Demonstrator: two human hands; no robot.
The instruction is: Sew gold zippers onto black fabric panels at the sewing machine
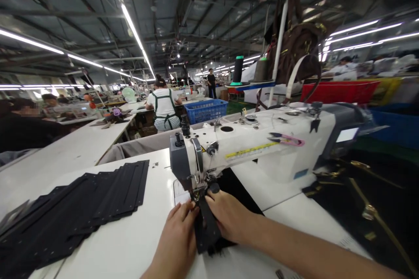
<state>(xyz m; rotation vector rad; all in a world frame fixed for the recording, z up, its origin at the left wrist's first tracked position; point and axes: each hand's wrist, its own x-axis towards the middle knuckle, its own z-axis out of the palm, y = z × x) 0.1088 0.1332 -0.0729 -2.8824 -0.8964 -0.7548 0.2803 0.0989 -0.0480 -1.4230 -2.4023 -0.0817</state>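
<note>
A white sewing machine [262,144] stands on the white table, its needle area above a black strip [207,226]. On the strip's left edge lies my left hand [178,233], fingers together and pressed on it near the presser foot. My right hand [229,213] grips the strip's right side, thumb and fingers closed close to the needle. Under the machine arm a larger black piece [240,189] extends back to the right. Fanned-out black pieces [111,192] lie to the left.
Pink-handled snips [286,139] rest on the machine arm. A blue basket [206,111] stands behind it, near a person in a white shirt [163,102]. Thread cones [238,69] stand on a rack. Black material with gold hardware [369,213] lies at right.
</note>
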